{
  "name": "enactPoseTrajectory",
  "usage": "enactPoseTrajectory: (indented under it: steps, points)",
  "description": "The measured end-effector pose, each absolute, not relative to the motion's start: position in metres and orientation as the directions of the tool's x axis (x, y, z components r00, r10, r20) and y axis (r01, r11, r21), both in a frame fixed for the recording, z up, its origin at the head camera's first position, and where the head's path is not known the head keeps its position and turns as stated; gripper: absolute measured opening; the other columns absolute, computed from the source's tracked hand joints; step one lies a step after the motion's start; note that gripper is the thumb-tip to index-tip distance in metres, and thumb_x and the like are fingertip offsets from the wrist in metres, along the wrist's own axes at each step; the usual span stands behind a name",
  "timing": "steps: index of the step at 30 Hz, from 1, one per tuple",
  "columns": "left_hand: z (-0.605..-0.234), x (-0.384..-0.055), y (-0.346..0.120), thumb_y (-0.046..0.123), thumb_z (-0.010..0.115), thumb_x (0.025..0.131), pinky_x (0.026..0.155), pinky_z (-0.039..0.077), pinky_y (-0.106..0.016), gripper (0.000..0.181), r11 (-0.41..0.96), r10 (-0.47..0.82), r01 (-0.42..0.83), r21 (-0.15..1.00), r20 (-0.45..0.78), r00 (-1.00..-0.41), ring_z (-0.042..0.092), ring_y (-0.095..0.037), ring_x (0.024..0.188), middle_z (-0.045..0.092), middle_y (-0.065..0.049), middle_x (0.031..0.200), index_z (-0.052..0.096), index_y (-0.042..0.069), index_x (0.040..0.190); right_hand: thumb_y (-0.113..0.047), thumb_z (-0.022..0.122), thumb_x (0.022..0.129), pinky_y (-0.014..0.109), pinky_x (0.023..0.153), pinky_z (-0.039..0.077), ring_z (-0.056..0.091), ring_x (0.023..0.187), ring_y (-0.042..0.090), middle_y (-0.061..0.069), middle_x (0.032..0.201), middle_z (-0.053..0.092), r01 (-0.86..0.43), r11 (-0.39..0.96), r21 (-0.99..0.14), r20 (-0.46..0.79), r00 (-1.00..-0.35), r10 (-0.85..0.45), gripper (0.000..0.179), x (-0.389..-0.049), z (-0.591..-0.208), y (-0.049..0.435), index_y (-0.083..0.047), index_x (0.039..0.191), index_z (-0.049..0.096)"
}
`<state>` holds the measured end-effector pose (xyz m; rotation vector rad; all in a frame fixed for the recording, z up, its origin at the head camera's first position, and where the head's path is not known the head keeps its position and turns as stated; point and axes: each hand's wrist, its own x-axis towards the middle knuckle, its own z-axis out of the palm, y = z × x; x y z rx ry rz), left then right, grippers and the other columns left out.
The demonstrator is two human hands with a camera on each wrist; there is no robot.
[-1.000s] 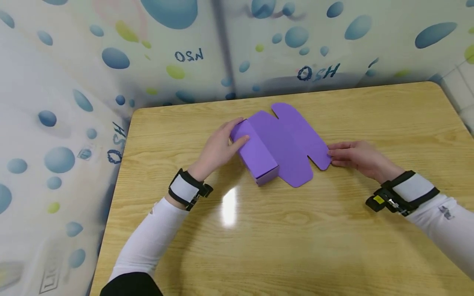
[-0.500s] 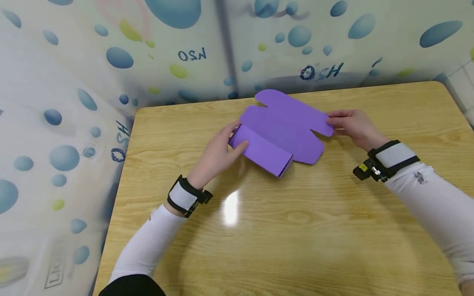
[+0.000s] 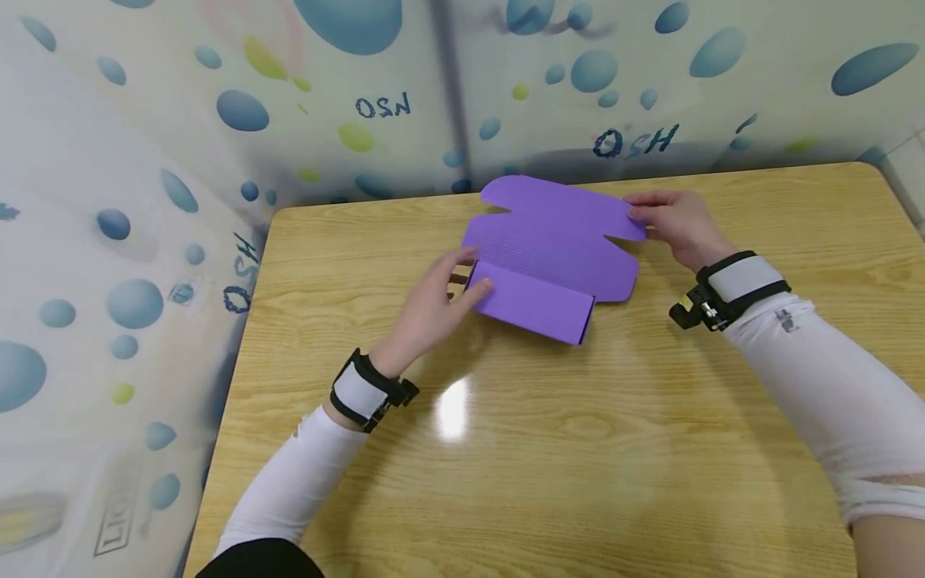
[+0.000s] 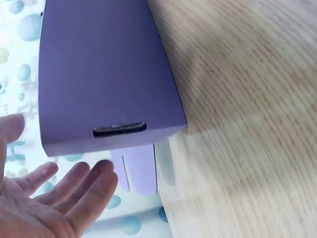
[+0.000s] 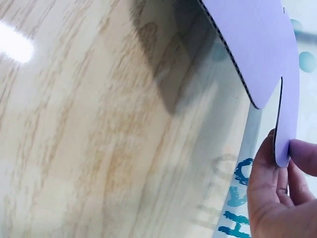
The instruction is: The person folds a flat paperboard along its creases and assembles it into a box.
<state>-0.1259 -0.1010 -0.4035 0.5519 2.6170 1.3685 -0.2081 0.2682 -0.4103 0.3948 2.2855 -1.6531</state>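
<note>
Just behind both hands' fingers (image 3: 474,296): blk/wht wrist straps (image 3: 359,390) w/ blk units (image 3: 401,392), R w/ yellow mark (image 3: 686,303). Farther back: wht sleeves (image 3: 296,474), R w/ grey print (image 3: 786,320); L blk upper sleeve (image 3: 263,560).

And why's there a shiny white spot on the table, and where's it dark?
Head view: a white glare patch on the table, probably a light reflecting off its glossy top; right wrist view: glare again at the upper left, and a dark shadow beside the purple flap; left wrist view: the purple box looks dim against the washed-out wall.
</note>
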Motion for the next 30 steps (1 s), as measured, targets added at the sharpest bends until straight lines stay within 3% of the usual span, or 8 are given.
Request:
enactPoseTrajectory:
  steps: [7,14,25,30]
  points:
    - [-0.408,-0.142,-0.109,0.031,0.06,0.106,0.097,0.054,-0.044,0.052,0.409,0.272,0.176,0.896,0.064,-0.96,0.06,-0.031,0.125,0.055,-0.017,0.147,0.05,0.003,0.149,-0.019,0.061,0.105,0.013,0.076,0.051,0.06,0.093,0.006,-0.006,0.112,0.061,0.307,0.307,-0.901,-0.305,-0.951,0.057,0.043,-0.203,-0.398,0.261,0.001,0.143,0.057]
    - [-0.412,-0.153,-0.113,0.03,0.061,0.106,0.1,0.052,-0.045,0.053,0.411,0.202,0.143,0.9,0.063,-0.977,0.058,-0.034,0.127,0.054,-0.017,0.146,0.048,0.003,0.149,-0.012,0.065,0.102,0.013,0.069,0.052,0.063,0.083,0.006,-0.007,0.101,0.066,0.126,0.329,-0.936,-0.118,-0.992,0.045,0.035,-0.196,-0.381,0.253,0.001,0.134,0.066]
    - [-0.412,-0.164,-0.113,0.022,0.07,0.1,0.1,0.052,-0.047,0.063,0.407,0.152,0.111,0.906,0.053,-0.987,0.058,-0.037,0.126,0.053,-0.02,0.145,0.043,-0.002,0.152,-0.012,0.067,0.101,0.016,0.07,0.046,0.063,0.089,0.009,-0.009,0.105,0.07,-0.072,0.441,-0.895,0.086,-0.996,0.012,0.029,-0.181,-0.356,0.236,-0.003,0.128,0.072]
    - [-0.41,-0.164,-0.115,0.014,0.073,0.098,0.097,0.054,-0.043,0.054,0.401,0.166,0.127,0.907,0.065,-0.984,0.063,-0.034,0.117,0.06,-0.02,0.134,0.051,-0.001,0.145,-0.014,0.067,0.101,0.017,0.078,0.047,0.065,0.098,0.007,-0.006,0.109,0.072,-0.124,0.471,-0.873,0.142,-0.99,0.002,0.028,-0.173,-0.347,0.23,-0.006,0.127,0.073]
